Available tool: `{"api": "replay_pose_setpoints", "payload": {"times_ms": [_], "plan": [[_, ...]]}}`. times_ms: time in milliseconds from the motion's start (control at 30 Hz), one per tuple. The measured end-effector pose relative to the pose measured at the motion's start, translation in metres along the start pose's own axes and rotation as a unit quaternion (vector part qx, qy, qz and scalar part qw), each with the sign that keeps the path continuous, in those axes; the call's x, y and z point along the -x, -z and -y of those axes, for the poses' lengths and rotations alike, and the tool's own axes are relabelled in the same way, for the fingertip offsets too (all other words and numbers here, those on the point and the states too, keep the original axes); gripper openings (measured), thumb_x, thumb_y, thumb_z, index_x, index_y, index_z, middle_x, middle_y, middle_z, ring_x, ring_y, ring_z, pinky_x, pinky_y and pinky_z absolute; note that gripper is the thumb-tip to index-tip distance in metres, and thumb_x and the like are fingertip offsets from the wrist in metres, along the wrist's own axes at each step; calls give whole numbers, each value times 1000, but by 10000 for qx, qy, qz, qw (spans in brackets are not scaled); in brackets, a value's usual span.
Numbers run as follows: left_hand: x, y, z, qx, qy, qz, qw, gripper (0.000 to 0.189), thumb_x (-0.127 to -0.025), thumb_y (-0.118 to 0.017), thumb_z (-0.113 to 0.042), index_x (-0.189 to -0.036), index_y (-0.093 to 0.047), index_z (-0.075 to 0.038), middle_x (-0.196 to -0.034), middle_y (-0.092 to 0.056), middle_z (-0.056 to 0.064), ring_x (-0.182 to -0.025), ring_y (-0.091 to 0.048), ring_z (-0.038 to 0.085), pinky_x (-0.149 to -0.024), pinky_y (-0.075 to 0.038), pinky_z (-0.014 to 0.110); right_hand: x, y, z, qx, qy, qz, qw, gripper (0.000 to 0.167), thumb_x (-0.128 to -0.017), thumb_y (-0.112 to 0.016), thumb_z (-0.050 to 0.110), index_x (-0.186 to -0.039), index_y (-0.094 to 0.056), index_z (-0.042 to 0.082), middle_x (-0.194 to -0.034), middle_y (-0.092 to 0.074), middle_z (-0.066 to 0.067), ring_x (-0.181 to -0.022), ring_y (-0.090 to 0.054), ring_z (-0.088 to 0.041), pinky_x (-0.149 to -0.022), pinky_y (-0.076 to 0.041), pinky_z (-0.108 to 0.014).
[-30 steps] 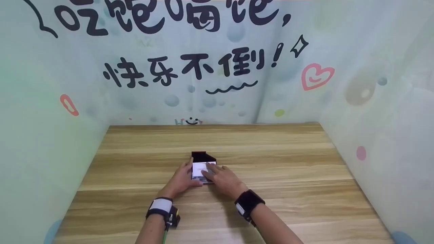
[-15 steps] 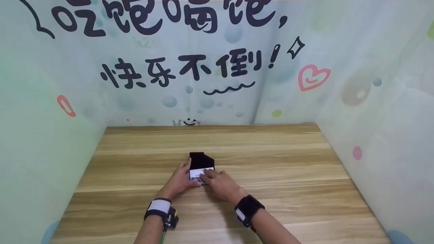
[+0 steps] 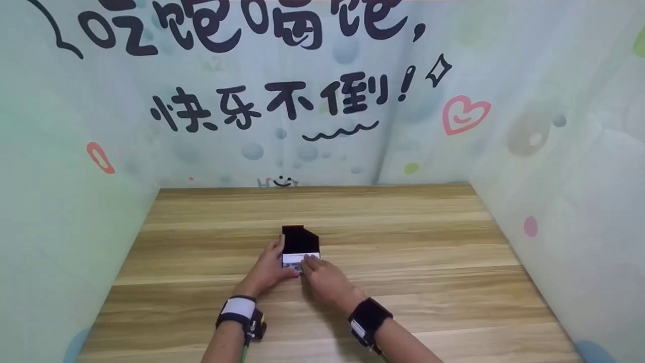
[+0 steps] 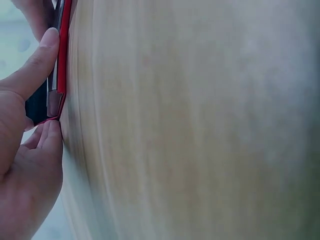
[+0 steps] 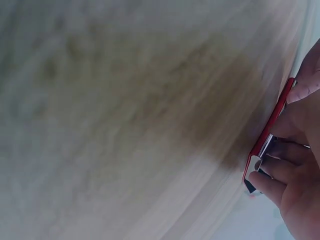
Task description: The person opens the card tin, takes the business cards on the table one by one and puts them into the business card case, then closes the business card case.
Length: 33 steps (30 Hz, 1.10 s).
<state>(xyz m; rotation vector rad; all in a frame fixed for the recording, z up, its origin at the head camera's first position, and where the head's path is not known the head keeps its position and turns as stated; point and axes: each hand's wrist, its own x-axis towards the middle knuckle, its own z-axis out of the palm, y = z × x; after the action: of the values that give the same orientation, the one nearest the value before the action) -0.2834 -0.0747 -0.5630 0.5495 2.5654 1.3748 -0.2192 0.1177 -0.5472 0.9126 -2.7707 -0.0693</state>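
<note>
A small flat holder (image 3: pixel 301 240), red outside and black inside with a cut corner, lies at mid-table. A white card (image 3: pixel 294 258) shows as a narrow strip on its near half, above a grey-blue patterned band (image 3: pixel 291 266). My left hand (image 3: pixel 268 267) grips the holder's left side, thumb on the near edge and fingers along the side. In the left wrist view, the thumb (image 4: pixel 49 42) lies on the red-edged holder (image 4: pixel 62 55). My right hand (image 3: pixel 330 285) presses its fingertips on the card's right part. In the right wrist view, fingers (image 5: pixel 282 167) cover the holder's side.
The wood-grain table (image 3: pixel 403 242) extends around both hands. A printed fabric wall (image 3: pixel 227 151) stands at the back, with side walls left and right. Each wrist wears a black strap (image 3: pixel 370 320) with a camera and cable.
The white card has shifted toward me under my right fingers, shrinking from a large area to a strip and exposing more black. My right fingertips have drawn nearer and bunched. My left hand keeps its grip.
</note>
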Motion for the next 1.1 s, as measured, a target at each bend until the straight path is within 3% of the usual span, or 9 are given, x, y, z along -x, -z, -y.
{"api": "replay_pose_setpoints", "payload": {"times_ms": [133, 233, 367, 567, 733, 867, 1000, 1100], "plan": [[1, 0, 1, 209, -404, -95, 9989, 118, -74, -87, -10, -160, -7, 0, -162, -20, 31, -150, -23, 47, -124, -20, 57, 0, -1, -6, -631, -128, -271, 9976, 46, -89, -62, 7, -134, -59, -4, -136, -63, -19, -125, -62, -29, -105, -52, -37], [3, 1, 0, 331, -422, -150, 9984, 129, -73, -87, -9, -160, 8, -3, -164, -12, 30, -153, -6, 47, -125, -10, 60, -1, -1, -13, -1003, -332, -628, 9924, 52, -87, -63, 2, -137, -55, -7, -141, -57, -24, -128, -59, -34, -108, -50, -40], [5, 0, -5, 317, -147, -191, 9992, 135, -72, -87, -9, -159, 16, -7, -162, -15, 33, -152, -4, 50, -125, -10, 60, -2, 1, -21, -1197, -787, -1045, 9841, 62, -84, -64, -1, -143, -45, -12, -147, -47, -31, -134, -52, -41, -112, -46, -45], [8, 1, -15, -176, -344, -290, 9988, 130, -72, -85, -2, -158, 12, -1, -161, -18, 36, -151, -17, 48, -124, -21, 57, -1, 3, -27, -1249, -1281, -1062, 9781, 66, -86, -62, 2, -145, -39, -15, -150, -40, -35, -139, -45, -43, -115, -42, -48], [14, 4, -23, -558, -341, -261, 9975, 115, -78, -80, 0, -162, -3, -10, -160, -30, 27, -150, -26, 42, -123, -25, 54, 3, 3, -28, -1021, -1295, -1054, 9807, 60, -90, -62, 8, -143, -43, -13, -145, -49, -31, -134, -51, -40, -111, -46, -46], [21, 4, -28, -914, -535, -290, 9940, 94, -80, -79, -2, -158, -26, -3, -154, -39, 26, -144, -36, 44, -120, -31, 55, 9, 4, -27, -952, -1201, -855, 9845, 62, -88, -65, 9, -143, -46, -10, -142, -54, -27, -129, -57, -38, -108, -49, -46], [27, 1, -32, -1053, -835, -330, 9904, 71, -80, -79, -1, -144, -49, 5, -142, -50, 25, -134, -47, 43, -115, -39, 53, 13, 4, -24, -755, -1128, -426, 9898, 69, -81, -70, 10, -144, -48, -7, -144, -53, -23, -131, -56, -34, -106, -50, -46], [33, -3, -36, -1218, -763, -156, 9895, 56, -83, -76, -1, -135, -58, 7, -139, -52, 27, -132, -48, 43, -114, -40, 54, 16, 5, -21, -594, -1075, -55, 9924, 64, -81, -69, 12, -141, -52, -4, -146, -53, -20, -135, -53, -32, -107, -50, -46]]}}
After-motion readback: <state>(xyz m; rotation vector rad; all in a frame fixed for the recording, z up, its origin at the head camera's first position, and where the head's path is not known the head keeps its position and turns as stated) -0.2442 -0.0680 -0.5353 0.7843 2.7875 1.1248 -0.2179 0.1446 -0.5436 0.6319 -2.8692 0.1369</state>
